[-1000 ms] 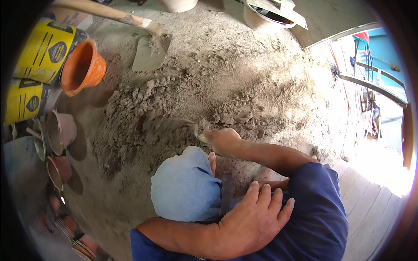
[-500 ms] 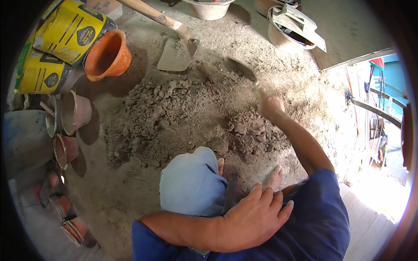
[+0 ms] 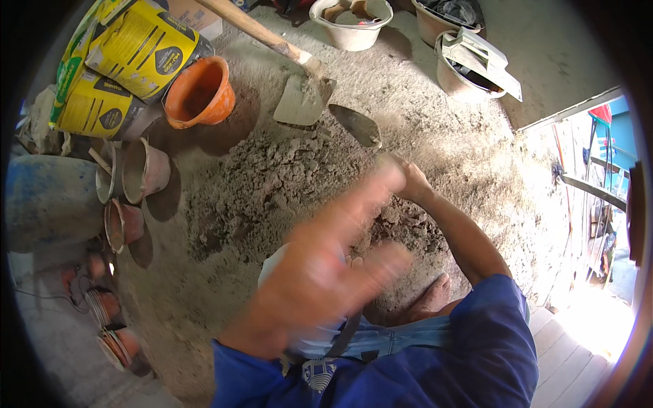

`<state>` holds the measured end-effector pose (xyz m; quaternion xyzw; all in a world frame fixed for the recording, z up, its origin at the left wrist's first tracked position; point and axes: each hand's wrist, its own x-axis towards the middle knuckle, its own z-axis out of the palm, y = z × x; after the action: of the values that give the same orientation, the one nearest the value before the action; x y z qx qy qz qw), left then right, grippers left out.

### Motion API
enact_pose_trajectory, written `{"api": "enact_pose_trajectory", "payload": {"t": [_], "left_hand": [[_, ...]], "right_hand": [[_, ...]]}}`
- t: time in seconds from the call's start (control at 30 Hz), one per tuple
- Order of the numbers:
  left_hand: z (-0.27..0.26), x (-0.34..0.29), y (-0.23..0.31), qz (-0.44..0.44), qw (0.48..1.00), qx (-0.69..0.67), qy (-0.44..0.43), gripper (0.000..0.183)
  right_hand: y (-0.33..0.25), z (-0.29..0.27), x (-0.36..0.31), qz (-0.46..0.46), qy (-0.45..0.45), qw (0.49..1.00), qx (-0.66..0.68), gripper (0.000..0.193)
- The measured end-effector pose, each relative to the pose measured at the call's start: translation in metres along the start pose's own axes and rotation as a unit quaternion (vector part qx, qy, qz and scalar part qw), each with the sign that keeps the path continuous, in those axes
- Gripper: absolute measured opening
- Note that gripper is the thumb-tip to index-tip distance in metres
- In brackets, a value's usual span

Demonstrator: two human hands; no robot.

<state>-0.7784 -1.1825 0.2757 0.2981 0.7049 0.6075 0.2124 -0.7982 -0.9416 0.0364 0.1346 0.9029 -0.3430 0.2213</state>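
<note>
A worker's right hand [image 3: 413, 182] is clamped on a trowel [image 3: 356, 126], the handle mostly hidden by fingers, over the middle of a rough, dust-gray floor [image 3: 163, 299]. The trowel's dark blade points toward the floor's far edge, just beyond a mound of crumbly gray mix [image 3: 272, 173]. The left hand [image 3: 320, 268], blurred and empty, is raised in front of the mound, fingers and thumb apart. A bare foot [image 3: 430, 299] rests on the floor at the near edge of the mix.

A wooden-handled shovel [image 3: 304, 100] lies beside the trowel, its handle running to the far edge. Yellow bags [image 3: 146, 47] are piled at the far left corner, next to an orange bucket [image 3: 224, 102]. Along the left edge sit pinkish pails [image 3: 158, 170], a blue-stained barrel [image 3: 51, 204] and, nearer, stacked reddish containers [image 3: 115, 347].

A pale bucket [image 3: 352, 35] stands at the far edge; toward the far right corner, another holds a flat, pale tool [image 3: 476, 54]. Glaring sunlight floods the right edge, where pale boards [image 3: 554, 353] meet the rough surface.
</note>
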Motion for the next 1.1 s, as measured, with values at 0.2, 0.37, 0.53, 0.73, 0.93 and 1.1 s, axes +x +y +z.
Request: {"api": "enact_pose_trajectory", "payload": {"t": [0.2,0.37,0.53,0.73,0.93,1.1], "left_hand": [[-0.156,0.165,-0.071,-0.011,0.943,-0.033,0.332,0.073],[-0.210,0.260,-0.069,0.145,0.913,0.066,0.376,0.079],[-0.160,0.286,-0.047,0.117,0.919,0.043,0.375,0.037],[-0.141,0.277,-0.058,0.222,0.909,-0.063,0.348,0.033],[-0.126,0.274,-0.054,0.243,0.903,-0.074,0.346,0.033],[-0.139,0.268,-0.056,0.251,0.898,-0.051,0.357,0.032]], "right_hand": [[0.042,0.003,0.013,-0.014,0.058,0.997,0.049,0.047],[0.023,0.002,-0.006,-0.039,0.074,0.995,0.056,0.045],[0.035,0.019,0.005,-0.096,0.142,0.983,-0.060,0.055],[-0.034,-0.009,0.001,-0.078,0.078,0.983,-0.146,0.053],[-0.060,-0.002,0.079,-0.055,0.019,0.987,-0.153,0.055],[-0.066,0.054,0.070,-0.161,-0.039,0.983,-0.083,0.031]]}}
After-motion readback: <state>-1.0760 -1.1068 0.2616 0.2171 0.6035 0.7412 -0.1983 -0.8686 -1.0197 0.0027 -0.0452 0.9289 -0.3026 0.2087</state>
